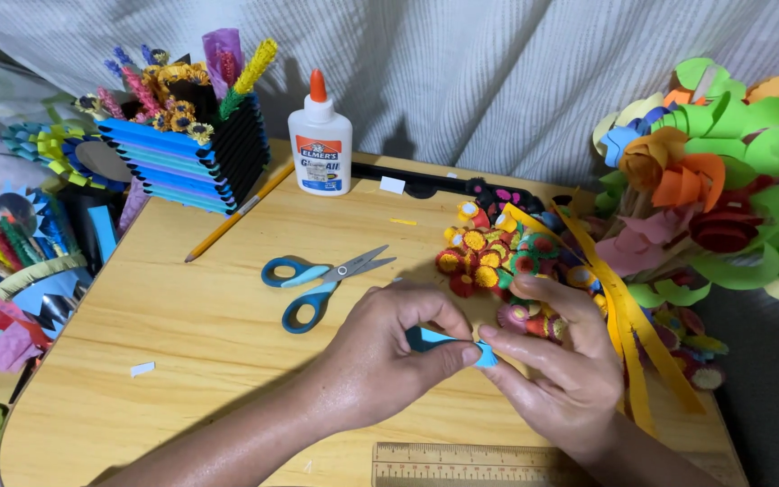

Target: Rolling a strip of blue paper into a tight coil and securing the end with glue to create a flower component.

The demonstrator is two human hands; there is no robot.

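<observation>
My left hand (388, 353) and my right hand (563, 370) meet over the wooden table (209, 316), both pinching a narrow strip of blue paper (448, 342) between thumbs and fingertips. The strip's right end is tucked under my right fingers. Just behind my right hand lies a cluster of small rolled paper flowers (489, 257) in red, yellow and green. Blue-handled scissors (317, 281) lie partly open to the left of my hands.
A white glue bottle (320, 140) with an orange cap stands at the back. A blue-and-black paper holder (187, 149) with paper flowers sits back left, with a pencil (238, 213) beside it. A big paper bouquet (723, 189) with yellow ribbons fills the right. A ruler (462, 464) lies at the front edge.
</observation>
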